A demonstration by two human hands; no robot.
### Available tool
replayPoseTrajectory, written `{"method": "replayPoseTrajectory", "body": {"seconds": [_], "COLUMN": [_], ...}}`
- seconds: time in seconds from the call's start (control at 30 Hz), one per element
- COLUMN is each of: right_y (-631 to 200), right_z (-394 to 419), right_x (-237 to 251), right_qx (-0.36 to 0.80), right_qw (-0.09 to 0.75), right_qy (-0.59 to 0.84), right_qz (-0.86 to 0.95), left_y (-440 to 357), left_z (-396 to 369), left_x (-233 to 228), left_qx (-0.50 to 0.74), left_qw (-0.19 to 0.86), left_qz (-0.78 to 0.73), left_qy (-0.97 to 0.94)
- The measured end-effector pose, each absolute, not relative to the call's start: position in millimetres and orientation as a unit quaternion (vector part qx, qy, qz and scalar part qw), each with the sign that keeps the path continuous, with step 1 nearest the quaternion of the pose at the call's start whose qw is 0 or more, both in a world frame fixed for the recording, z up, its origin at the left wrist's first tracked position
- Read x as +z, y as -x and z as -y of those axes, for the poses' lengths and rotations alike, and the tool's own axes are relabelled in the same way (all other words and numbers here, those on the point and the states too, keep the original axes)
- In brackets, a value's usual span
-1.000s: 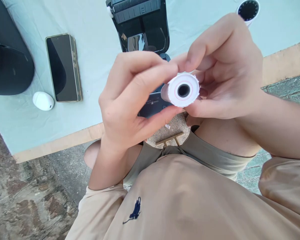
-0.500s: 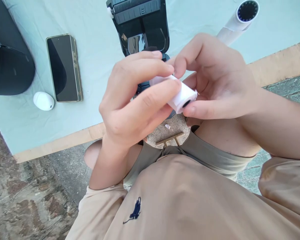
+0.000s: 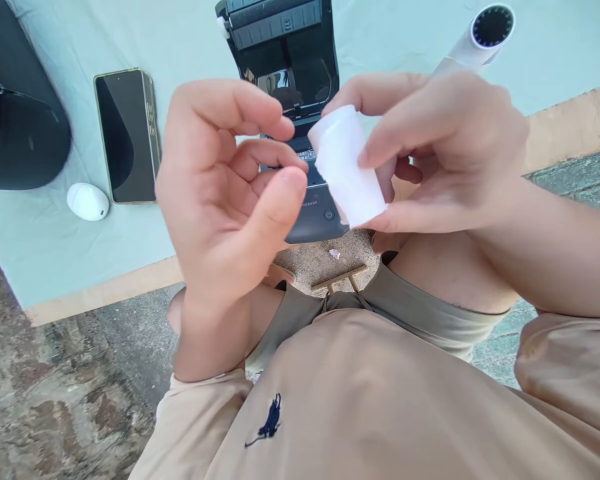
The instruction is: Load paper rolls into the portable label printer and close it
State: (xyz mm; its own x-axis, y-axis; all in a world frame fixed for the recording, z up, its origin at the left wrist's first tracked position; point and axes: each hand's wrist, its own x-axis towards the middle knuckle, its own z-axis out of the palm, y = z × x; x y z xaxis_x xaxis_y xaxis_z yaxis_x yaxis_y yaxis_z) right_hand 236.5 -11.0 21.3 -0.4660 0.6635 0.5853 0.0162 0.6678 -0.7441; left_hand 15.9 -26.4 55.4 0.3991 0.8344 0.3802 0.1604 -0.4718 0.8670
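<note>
Pale green table cloth [image 3: 190, 133] carrying a black desktop receipt printer [image 3: 285, 60], lid raised so its paper bay faces the hands. Right hand [image 3: 445, 147] pinches the white thermal paper roll [image 3: 347, 167] above the printer; left hand [image 3: 220, 200] loosely curled, empty. Printer lettering is unreadable.

A pale-green cloth [image 3: 190, 73] carries a receipt printer [image 3: 290, 60] at 12 o'clock, a phone [image 3: 125, 137] and white earbud case [image 3: 87, 201] at 9.
</note>
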Motion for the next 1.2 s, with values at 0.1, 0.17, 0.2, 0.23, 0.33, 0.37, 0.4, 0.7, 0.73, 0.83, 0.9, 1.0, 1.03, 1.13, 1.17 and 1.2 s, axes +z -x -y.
{"method": "replayPoseTrajectory", "body": {"seconds": [0.1, 0.17, 0.2, 0.23, 0.33, 0.37, 0.4, 0.7, 0.73, 0.83, 0.9, 1.0, 1.03, 1.13, 1.17, 1.2], "right_y": [-233, -230, -229, -228, -228, -229, -230, -228, -227, -228, -229, -230, -230, -228, -227, -227], "right_z": [13, 15, 17, 17, 17, 17, 16, 19, 20, 23, 24, 24, 24, 24, 24, 24], "right_x": [15, 13, 13, 12, 14, 15, 17, 23, 24, 28, 31, 33, 34, 33, 32, 32], "right_qx": [0.246, 0.191, 0.171, 0.160, 0.165, 0.170, 0.173, 0.407, 0.405, 0.405, 0.414, 0.398, 0.392, 0.407, 0.410, 0.409], "right_qw": [0.466, 0.463, 0.470, 0.476, 0.470, 0.459, 0.448, 0.441, 0.447, 0.445, 0.436, 0.435, 0.438, 0.447, 0.453, 0.459], "right_qy": [0.206, 0.216, 0.214, 0.213, 0.216, 0.217, 0.215, 0.274, 0.281, 0.318, 0.334, 0.333, 0.332, 0.329, 0.331, 0.330], "right_qz": [0.825, 0.838, 0.839, 0.838, 0.840, 0.845, 0.850, 0.752, 0.747, 0.733, 0.726, 0.736, 0.738, 0.725, 0.720, 0.716], "left_y": [-14, -14, -15, -15, -18, -19, -20, -32, -32, -31, -29, -27, -26, -22, -21, -20], "left_z": [30, 31, 31, 31, 32, 32, 32, 39, 39, 39, 38, 37, 36, 31, 29, 27], "left_x": [61, 61, 61, 60, 57, 57, 57, 58, 58, 55, 54, 53, 52, 53, 53, 54], "left_qx": [0.340, 0.312, 0.315, 0.325, 0.359, 0.368, 0.378, 0.440, 0.435, 0.418, 0.408, 0.399, 0.397, 0.392, 0.388, 0.382], "left_qw": [0.538, 0.573, 0.571, 0.560, 0.515, 0.501, 0.488, 0.418, 0.409, 0.372, 0.357, 0.362, 0.364, 0.369, 0.372, 0.377], "left_qz": [-0.411, -0.388, -0.382, -0.381, -0.393, -0.399, -0.407, -0.463, -0.462, -0.440, -0.422, -0.406, -0.394, -0.336, -0.324, -0.324], "left_qy": [-0.653, -0.650, -0.655, -0.660, -0.672, -0.674, -0.673, -0.646, -0.655, -0.703, -0.726, -0.739, -0.745, -0.773, -0.778, -0.779]}}
